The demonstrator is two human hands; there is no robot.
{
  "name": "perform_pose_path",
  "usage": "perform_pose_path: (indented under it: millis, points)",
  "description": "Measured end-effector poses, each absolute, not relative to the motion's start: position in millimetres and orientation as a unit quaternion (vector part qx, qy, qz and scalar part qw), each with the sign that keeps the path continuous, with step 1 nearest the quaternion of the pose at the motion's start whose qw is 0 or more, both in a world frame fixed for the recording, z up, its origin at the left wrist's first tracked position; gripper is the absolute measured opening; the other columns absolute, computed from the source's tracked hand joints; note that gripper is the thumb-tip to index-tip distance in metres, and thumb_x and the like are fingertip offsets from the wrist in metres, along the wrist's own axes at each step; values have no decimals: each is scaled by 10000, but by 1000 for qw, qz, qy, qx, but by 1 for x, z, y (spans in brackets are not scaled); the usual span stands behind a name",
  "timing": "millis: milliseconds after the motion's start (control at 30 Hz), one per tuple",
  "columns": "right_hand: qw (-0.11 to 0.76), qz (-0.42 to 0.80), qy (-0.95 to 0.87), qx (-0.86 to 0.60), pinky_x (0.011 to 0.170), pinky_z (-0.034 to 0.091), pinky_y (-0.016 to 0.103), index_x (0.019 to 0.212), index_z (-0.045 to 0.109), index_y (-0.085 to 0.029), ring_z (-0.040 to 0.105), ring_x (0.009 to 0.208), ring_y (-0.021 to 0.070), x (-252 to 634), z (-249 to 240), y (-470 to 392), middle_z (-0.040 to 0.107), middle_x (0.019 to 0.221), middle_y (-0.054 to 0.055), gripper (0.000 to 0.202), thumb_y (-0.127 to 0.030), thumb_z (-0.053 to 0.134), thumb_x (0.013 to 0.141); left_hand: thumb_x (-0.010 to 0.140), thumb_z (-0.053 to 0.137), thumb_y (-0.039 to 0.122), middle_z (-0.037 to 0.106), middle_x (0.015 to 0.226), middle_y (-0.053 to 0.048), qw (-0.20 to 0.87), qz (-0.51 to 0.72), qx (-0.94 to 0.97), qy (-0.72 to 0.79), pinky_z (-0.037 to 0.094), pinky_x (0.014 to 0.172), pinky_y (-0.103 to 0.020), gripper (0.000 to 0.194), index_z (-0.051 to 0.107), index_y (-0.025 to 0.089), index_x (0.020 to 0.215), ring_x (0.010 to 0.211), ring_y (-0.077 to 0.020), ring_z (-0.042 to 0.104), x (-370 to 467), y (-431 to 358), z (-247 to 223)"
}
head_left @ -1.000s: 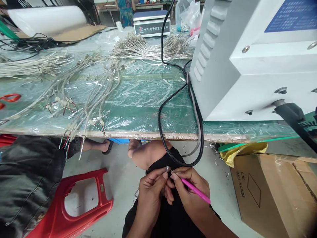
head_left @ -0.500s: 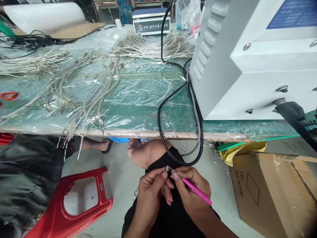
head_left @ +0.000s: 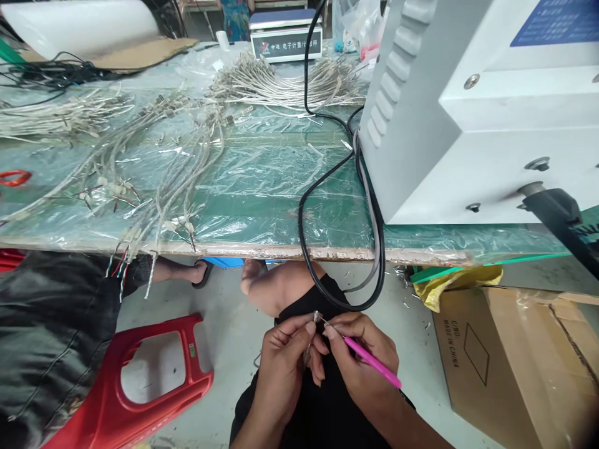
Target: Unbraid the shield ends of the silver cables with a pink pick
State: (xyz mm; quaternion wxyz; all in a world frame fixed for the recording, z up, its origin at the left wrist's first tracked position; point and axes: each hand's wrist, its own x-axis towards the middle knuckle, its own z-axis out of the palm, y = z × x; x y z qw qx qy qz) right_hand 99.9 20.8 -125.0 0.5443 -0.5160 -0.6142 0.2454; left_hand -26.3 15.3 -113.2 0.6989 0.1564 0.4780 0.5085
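Observation:
My left hand [head_left: 287, 355] pinches the end of a cable, where a small metallic connector [head_left: 317, 317] sticks out above thumb and forefinger. Part of the cable runs down behind the fingers, mostly hidden. Closed around a pink-handled hook tool [head_left: 373, 363], my right hand [head_left: 360, 352] holds its thin metal shaft toward the connector. The tip meets or nearly meets the connector; which one is too small to tell. Both hands are above my lap, below the table's front edge.
Bundles of pale cables [head_left: 285, 87] lie on the plastic-covered green table [head_left: 266, 218]. A white machine [head_left: 421, 156] stands right, with a black cable loop [head_left: 302, 237] hanging over the edge. A cardboard box [head_left: 505, 362] is at right; a red stool [head_left: 196, 362] and a seated person [head_left: 51, 337] are at left.
Almost nothing differs. My hands keep the same grips over my lap, and the view has shifted very slightly.

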Motion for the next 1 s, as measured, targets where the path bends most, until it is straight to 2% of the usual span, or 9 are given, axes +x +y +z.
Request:
perform_pose_path:
  millis: [300,733,900,1000]
  points:
    - [538,243,-629,-506,608,580,197,799,582,-199,701,643,109,100,-123,22,692,735,-1,166,-68,675,840,833,765,281,686,582,-11,701,508,154,476,444,341,-167,170,800,123,885,347,-85,567,-26,16,-112]
    - [545,261,-618,-503,652,573,195,833,635,-208,719,709,107,99,-130,19,721,774,-13,144,-72,672,865,827,764,291,689,593,-19,704,500,167,476,448,343,-188,177,799,125,878,355,-93,556,-26,17,-111]
    - [549,258,-599,-522,683,589,207,840,650,-216,731,753,118,101,-134,19,733,807,-9,128,-96,679,870,857,735,324,708,680,-37,683,453,258,511,499,460,-238,223,800,150,981,464,-124,615,-30,12,-110]
    - [557,270,-549,-562,642,597,218,852,670,-223,728,683,124,101,-136,18,726,768,-15,79,-151,697,874,868,726,349,672,681,-25,672,413,307,532,374,448,-194,274,789,145,1040,436,-60,494,-35,5,-111]
